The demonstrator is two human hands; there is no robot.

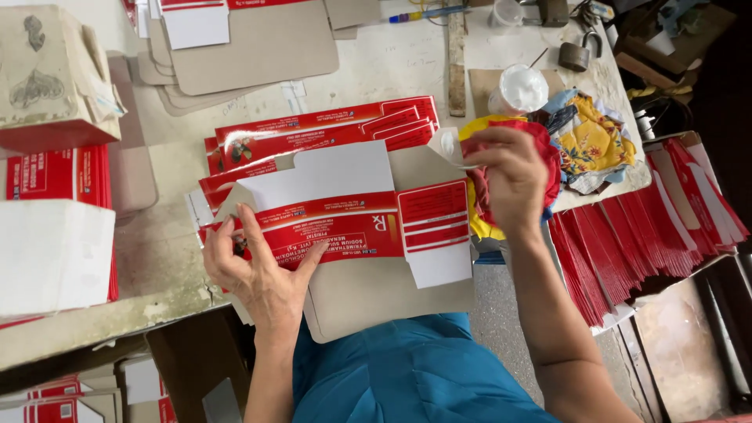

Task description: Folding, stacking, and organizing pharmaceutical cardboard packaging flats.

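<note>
A flat red-and-white carton blank point(352, 223) lies unfolded across the table edge in front of me, grey inner board showing below. My left hand point(254, 270) presses on its left end, fingers spread over the red panel. My right hand point(509, 176) is closed on a red cloth point(548, 157) at the blank's upper right flap, next to a small white tab. Beneath the blank lies a stack of similar red blanks point(313, 133).
A heap of coloured rags point(587, 141) and a white glue pot point(521, 88) sit at the right. Fanned red blanks point(634, 243) stand low on the right. Stacked boxes point(55, 227) fill the left. Grey board blanks point(251, 47) lie at the back.
</note>
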